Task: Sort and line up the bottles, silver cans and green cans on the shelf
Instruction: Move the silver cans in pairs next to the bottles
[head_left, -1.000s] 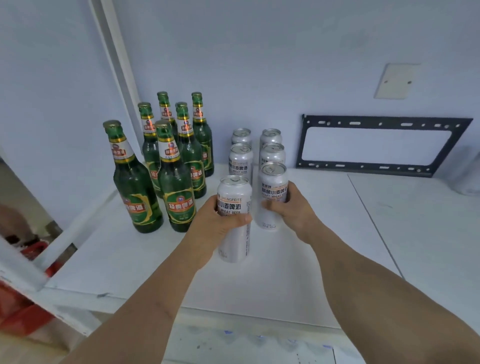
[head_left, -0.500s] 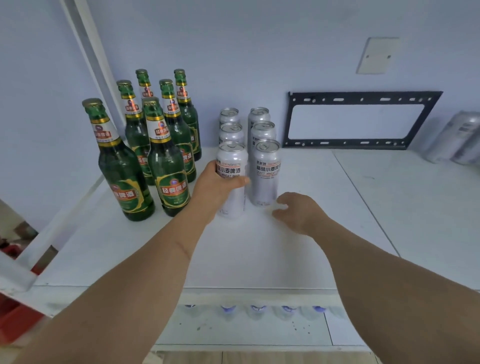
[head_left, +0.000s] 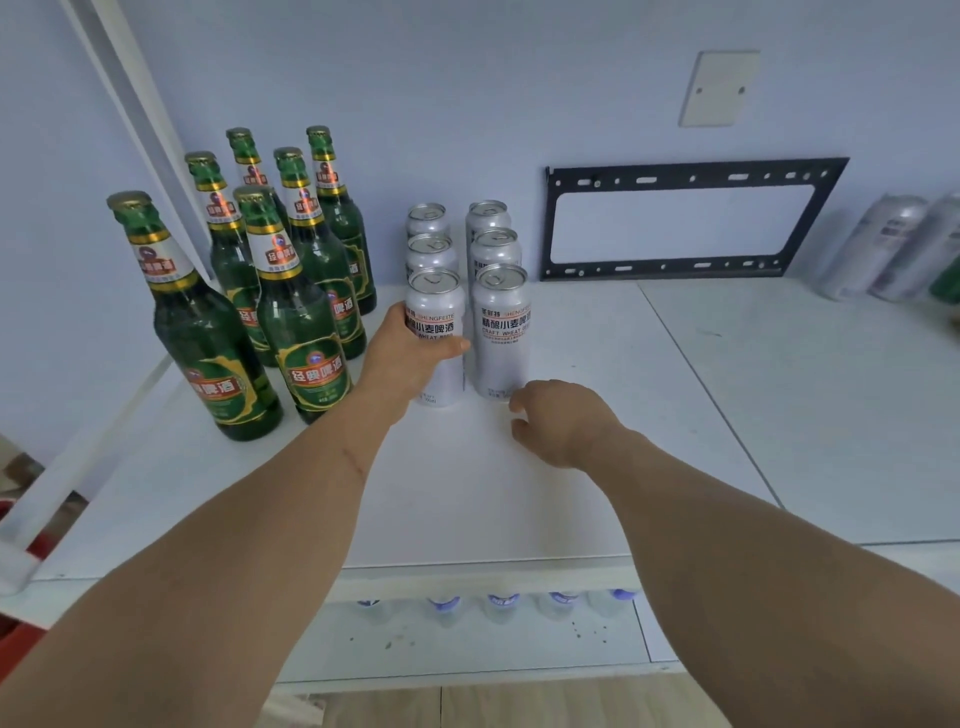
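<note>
Shelf (head_left: 597, 493), white and flat, carries the drinks in two groups against a pale blue wall. Six green glass beer bottles (head_left: 306, 332) stand upright on the left in two rows running back toward the wall, gold caps on, red and green labels facing forward. Just beside them to the right, six silver beer cans (head_left: 501, 332) stand upright in two rows of three, the columns close together.

The left hand (head_left: 410, 358) is wrapped around the front silver can of the left column (head_left: 435, 312), thumb across the label and fingers behind, so it is grasping that can, which stands on the shelf surface. The right hand (head_left: 563, 423) sits low on the shelf just in front of the front can of the right column, fingers loosely curled and holding nothing; its fingertips are near the can's base, and whether they touch it cannot be told.

A black metal bracket (head_left: 691, 179) leans against the wall behind the cans. At the far right edge more silver cans (head_left: 878, 249) lie tilted, blurred, well apart from the sorted group. Bottle tops with blue caps (head_left: 501, 603) show on a lower level below the shelf's front edge.
</note>
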